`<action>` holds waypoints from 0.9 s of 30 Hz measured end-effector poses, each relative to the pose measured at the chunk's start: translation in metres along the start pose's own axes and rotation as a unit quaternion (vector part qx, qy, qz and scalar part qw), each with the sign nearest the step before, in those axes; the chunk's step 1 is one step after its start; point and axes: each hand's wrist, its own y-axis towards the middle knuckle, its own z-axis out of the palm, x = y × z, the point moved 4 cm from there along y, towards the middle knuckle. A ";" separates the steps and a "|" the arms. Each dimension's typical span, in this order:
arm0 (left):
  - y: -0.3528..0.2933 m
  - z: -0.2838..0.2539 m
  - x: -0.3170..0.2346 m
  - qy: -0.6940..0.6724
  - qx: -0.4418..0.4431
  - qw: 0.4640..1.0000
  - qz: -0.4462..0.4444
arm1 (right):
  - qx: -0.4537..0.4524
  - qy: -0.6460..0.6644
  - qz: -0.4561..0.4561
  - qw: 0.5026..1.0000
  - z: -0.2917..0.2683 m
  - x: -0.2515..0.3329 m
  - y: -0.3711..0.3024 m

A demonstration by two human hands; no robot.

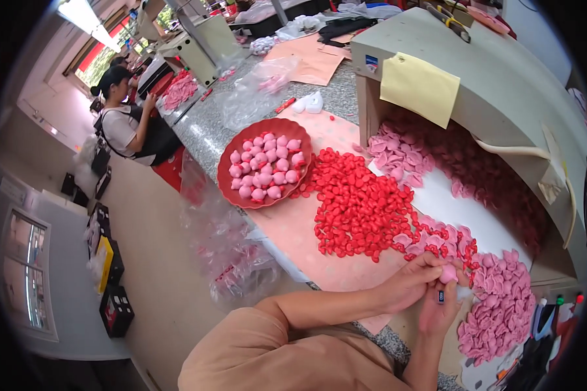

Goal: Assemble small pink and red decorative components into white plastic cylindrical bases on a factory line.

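My left hand (403, 288) and right hand (434, 317) are holding one round pink piece (448, 274) between their pinched fingers (426, 262), over the surface (205, 142). Close by, pink cupped pieces (500, 296) and small red pieces (362, 208) are lying loose in heaps, so I'm judging much is remaining. Farther left, a red bowl (224, 174) is holding pink balls (265, 178) with red showing, apparently finished ones.
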 end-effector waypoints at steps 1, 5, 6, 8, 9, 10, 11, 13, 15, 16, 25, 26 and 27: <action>-0.002 -0.004 0.000 0.012 -0.024 1.000 -0.010 | -0.006 0.004 0.001 1.000 0.000 -0.002 0.001; 0.002 0.004 -0.010 0.004 -0.001 1.000 0.009 | 0.003 -0.018 -0.004 1.000 0.009 -0.003 0.005; 0.002 0.004 -0.011 0.003 -0.001 1.000 0.012 | 0.005 -0.019 -0.002 1.000 0.009 -0.004 0.006; 0.003 0.004 -0.012 0.004 -0.001 1.000 0.011 | 0.008 -0.026 -0.005 1.000 0.006 -0.004 0.007; 0.004 0.005 -0.013 0.004 -0.001 1.000 0.014 | 0.011 -0.026 -0.004 1.000 0.007 -0.004 0.008; 0.005 0.008 -0.014 0.000 0.015 1.000 0.015 | 0.010 -0.027 -0.005 1.000 0.008 -0.003 0.008; 0.006 0.010 -0.013 -0.005 0.031 0.999 0.015 | 0.007 -0.028 -0.007 1.000 0.008 -0.002 0.007; 0.006 0.012 -0.014 0.001 0.040 0.999 0.019 | 0.004 -0.027 -0.004 1.000 0.008 -0.002 0.006; 0.005 0.011 -0.013 0.009 0.050 0.998 0.024 | 0.002 -0.024 -0.003 1.000 0.006 -0.002 0.006; 0.004 0.008 -0.012 0.005 0.039 0.999 0.020 | 0.006 -0.025 -0.004 1.000 0.006 -0.003 0.006; 0.002 -0.001 -0.009 0.012 0.018 1.000 0.003 | 0.008 -0.022 -0.011 1.000 0.006 -0.005 0.005; 0.002 0.000 -0.010 0.013 0.020 1.000 -0.002 | 0.007 -0.021 -0.009 1.000 0.007 -0.004 0.005; 0.002 0.001 -0.011 0.014 0.020 1.000 -0.001 | 0.008 -0.021 -0.009 1.000 0.007 -0.005 0.005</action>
